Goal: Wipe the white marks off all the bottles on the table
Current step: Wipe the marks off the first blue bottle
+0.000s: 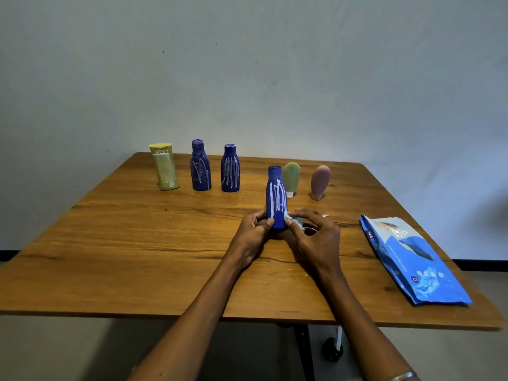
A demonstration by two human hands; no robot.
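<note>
A blue bottle (276, 196) with white scribbles stands upright near the table's middle. My left hand (251, 237) grips its base from the left. My right hand (313, 235) pinches a small pale wipe (295, 220) against the bottle's lower right side. Further back on the left stand a yellow-green bottle (165, 169) and two more blue bottles (200, 166) (230, 169), all streaked with white. Behind the held bottle stand a green tube (292, 178) and a pink tube (319, 182), cap down, with no marks that I can see.
A blue pack of wipes (412, 259) lies flat at the right side of the wooden table (137, 257), near its front right edge. A grey wall rises behind the table. Table legs and a caster show below the front edge.
</note>
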